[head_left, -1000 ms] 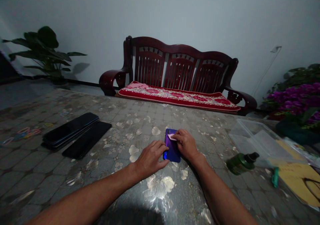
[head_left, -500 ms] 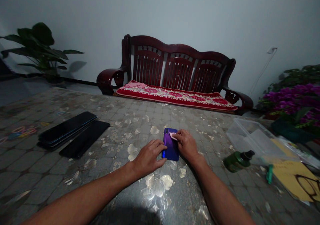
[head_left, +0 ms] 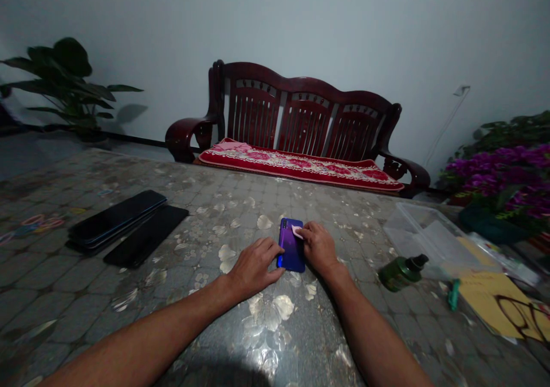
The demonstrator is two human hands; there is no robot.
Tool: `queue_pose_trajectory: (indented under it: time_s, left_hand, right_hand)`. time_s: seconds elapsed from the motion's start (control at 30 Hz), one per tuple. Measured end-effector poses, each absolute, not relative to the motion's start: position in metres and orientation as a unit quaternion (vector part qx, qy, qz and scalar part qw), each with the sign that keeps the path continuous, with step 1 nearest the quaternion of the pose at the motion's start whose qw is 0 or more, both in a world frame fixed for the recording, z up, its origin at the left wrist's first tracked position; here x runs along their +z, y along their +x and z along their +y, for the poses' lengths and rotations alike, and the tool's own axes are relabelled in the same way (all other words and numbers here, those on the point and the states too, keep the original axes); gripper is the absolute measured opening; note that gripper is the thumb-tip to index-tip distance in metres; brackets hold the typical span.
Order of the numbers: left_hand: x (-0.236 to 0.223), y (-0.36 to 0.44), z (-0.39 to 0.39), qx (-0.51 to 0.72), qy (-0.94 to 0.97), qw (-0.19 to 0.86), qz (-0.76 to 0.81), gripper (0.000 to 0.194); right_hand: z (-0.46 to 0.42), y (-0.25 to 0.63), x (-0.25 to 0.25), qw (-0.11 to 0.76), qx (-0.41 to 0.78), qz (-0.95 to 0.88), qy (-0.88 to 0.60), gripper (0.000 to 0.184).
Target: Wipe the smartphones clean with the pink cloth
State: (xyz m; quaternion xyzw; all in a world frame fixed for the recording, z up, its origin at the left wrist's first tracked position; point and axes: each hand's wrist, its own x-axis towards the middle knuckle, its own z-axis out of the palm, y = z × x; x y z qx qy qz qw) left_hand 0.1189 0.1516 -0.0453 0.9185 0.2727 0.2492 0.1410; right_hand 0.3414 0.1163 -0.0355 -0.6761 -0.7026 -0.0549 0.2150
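A purple-blue smartphone (head_left: 293, 255) lies back side up on the patterned tablecloth, its camera bump at the far left corner. Along its left edge, my left hand (head_left: 254, 265) grips it, fingers at the side and thumb near the lower corner. My right hand (head_left: 320, 248) pinches a small pale pink cloth (head_left: 296, 230) and presses it against the upper part of the phone's back. My right palm hides part of the phone's right edge.
Several dark phones (head_left: 118, 218) lie to the left, with coloured rubber bands (head_left: 40, 223) beyond. At right are a green spray bottle (head_left: 399, 273), a clear plastic box (head_left: 423, 232), a green marker (head_left: 454, 294), yellow paper (head_left: 483, 304) and eyeglasses (head_left: 513, 312).
The view has shifted slightly, so the things at right appear a little further left. Both hands keep nearly the same pose on the phone and cloth.
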Motion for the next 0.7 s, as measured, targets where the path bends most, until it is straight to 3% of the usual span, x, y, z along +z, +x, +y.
queue_pose_trajectory:
  time_s: [0.3, 0.53, 0.7]
  left_hand:
    - [-0.045, 0.118, 0.152, 0.245, 0.921, 0.133, 0.272, 0.026]
    - [-0.043, 0.118, 0.151, 0.234, 0.921, 0.145, 0.277, 0.026]
    - [-0.039, 0.118, 0.150, 0.218, 0.923, 0.138, 0.285, 0.026]
  right_hand:
    - [0.115, 0.345, -0.036, 0.227, -0.053, -0.676, -0.699, 0.040]
    - [0.110, 0.336, -0.031, 0.225, -0.035, -0.749, -0.622, 0.033]
    - [0.124, 0.338, -0.030, 0.214, -0.047, -0.702, -0.678, 0.034]
